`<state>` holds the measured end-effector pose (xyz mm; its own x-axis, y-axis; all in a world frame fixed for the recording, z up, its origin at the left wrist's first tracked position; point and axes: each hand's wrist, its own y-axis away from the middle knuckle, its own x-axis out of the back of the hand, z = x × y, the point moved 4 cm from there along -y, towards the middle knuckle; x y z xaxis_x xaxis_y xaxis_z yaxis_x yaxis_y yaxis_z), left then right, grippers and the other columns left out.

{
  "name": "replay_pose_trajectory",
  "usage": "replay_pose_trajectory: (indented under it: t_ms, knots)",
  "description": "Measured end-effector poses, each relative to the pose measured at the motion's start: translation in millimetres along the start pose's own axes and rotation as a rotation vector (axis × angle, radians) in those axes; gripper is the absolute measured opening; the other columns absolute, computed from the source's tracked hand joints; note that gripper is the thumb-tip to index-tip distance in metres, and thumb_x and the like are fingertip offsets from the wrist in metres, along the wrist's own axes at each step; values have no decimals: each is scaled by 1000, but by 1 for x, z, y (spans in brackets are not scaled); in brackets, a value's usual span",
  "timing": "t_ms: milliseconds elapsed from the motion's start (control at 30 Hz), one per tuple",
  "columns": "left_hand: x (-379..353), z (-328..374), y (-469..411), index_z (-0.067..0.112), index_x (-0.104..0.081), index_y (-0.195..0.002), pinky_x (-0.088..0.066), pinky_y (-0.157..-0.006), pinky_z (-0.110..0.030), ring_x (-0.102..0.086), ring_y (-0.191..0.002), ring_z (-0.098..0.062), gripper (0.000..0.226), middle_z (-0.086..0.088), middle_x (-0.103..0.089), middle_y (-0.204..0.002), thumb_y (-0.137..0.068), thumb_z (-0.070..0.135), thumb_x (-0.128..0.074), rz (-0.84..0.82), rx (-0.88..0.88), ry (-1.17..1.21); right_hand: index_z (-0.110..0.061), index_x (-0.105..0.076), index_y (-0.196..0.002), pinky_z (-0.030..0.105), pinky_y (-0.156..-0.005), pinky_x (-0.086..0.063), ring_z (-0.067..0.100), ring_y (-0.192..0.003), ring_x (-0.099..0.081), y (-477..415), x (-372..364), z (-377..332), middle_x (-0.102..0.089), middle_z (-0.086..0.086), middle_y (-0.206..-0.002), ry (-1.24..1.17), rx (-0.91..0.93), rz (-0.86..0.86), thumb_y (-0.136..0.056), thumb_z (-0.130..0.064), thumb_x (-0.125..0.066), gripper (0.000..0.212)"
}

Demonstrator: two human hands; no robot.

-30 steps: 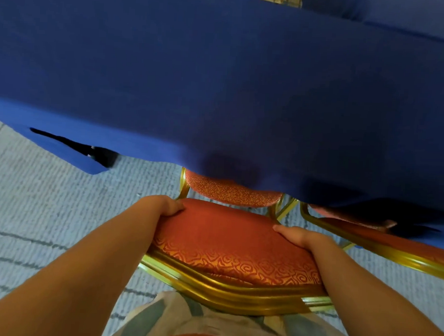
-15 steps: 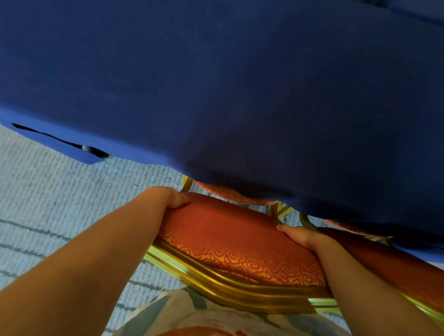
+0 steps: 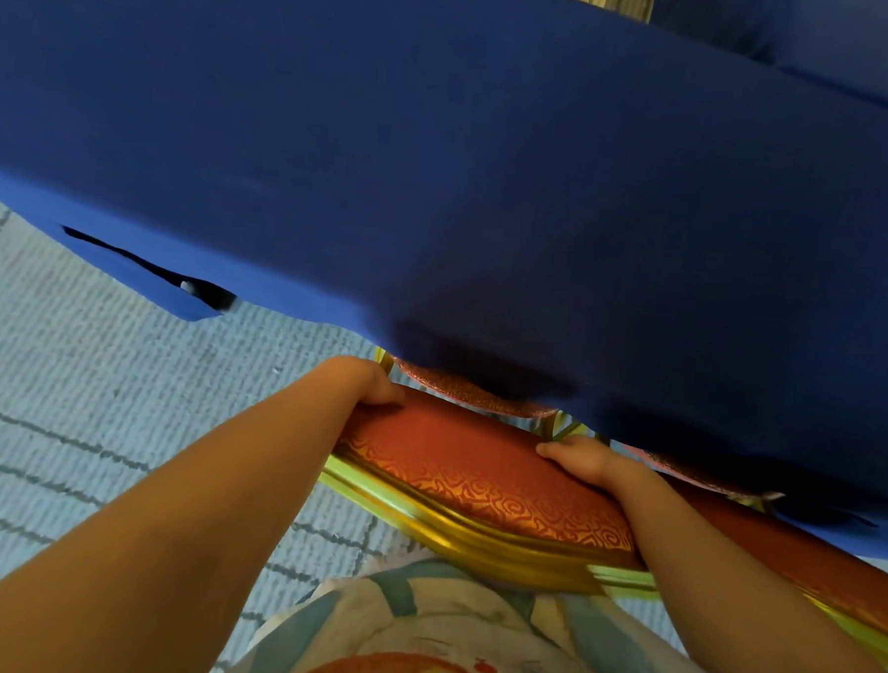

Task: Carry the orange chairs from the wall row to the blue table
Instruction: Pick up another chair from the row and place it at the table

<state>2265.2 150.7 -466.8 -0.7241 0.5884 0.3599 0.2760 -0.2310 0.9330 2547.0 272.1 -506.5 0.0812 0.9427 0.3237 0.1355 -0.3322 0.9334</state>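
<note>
An orange chair (image 3: 476, 471) with a gold metal frame stands right below me, its patterned backrest top facing up. My left hand (image 3: 367, 383) grips the left end of the backrest and my right hand (image 3: 574, 459) grips the right end. The chair's seat pokes under the edge of the blue table (image 3: 441, 156), whose cloth fills the upper view and hides most of the seat. A second orange chair (image 3: 806, 556) stands close to the right, also partly under the cloth.
Pale grey carpet (image 3: 94, 395) with dark lines lies to the left. A slit in the blue cloth shows a table leg (image 3: 197, 290) at left. My patterned shirt (image 3: 441, 645) fills the bottom edge.
The view shifted slightly; the chair's seat shows a little more from under the blue cloth than half a second ago. Both hands keep their grip on the backrest.
</note>
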Motion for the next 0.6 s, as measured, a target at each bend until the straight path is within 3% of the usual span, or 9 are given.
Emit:
replay_pose_trajectory:
  t_ms: [67, 167, 267, 400, 467, 600]
  knots:
    - [5, -1, 18, 13, -43, -142, -36, -104, -40, -46, -129, -31, 64, -9, -45, -145, -93, 52, -51, 78, -38, -5, -11, -66, -111, 29, -84, -50, 20, -91, -62, 9, 3, -11, -65, 9, -108, -73, 85, 91, -96, -38, -57, 32]
    - [10, -9, 41, 17, -52, -134, -38, -102, -39, -50, -126, -28, 54, -5, -51, -140, -92, 50, -51, 219, -64, -41, -5, -68, -103, 22, -59, -38, 15, -69, -53, 35, 7, -34, -60, 6, -82, -110, 195, 189, -96, -32, -57, 30]
    - [11, -25, 59, 18, -57, -126, -42, -101, -40, -53, -122, -30, 48, -6, -56, -134, -90, 48, -48, 359, -79, -16, -1, -67, -108, 26, -64, -38, 25, -86, -63, 64, 3, -55, -66, 14, -93, -165, 279, 235, -96, -34, -57, 36]
    - [10, -48, 88, 10, -63, -99, -48, -89, -40, -61, -105, -35, 40, -14, -66, -114, -84, 44, -47, 523, -159, 107, -9, -67, -99, 34, -67, -44, 24, -78, -53, 103, -9, -79, -56, 9, -87, -239, 387, 323, -95, -34, -57, 27]
    - [7, -61, 108, 4, -63, -102, -49, -85, -39, -62, -104, -35, 44, -17, -65, -113, -84, 40, -46, 582, -194, 168, -14, -64, -102, 34, -69, -43, 23, -83, -56, 127, -19, -93, -58, 8, -93, -276, 457, 350, -96, -33, -56, 22]
    - [-7, -93, 148, 17, -61, -113, -43, -82, -32, -59, -108, -29, 34, -7, -62, -123, -88, 36, -46, 699, -274, 275, -20, -58, -123, 37, -87, -50, 20, -100, -64, 172, -40, -115, -64, 1, -114, -275, 586, 431, -93, -34, -61, 33]
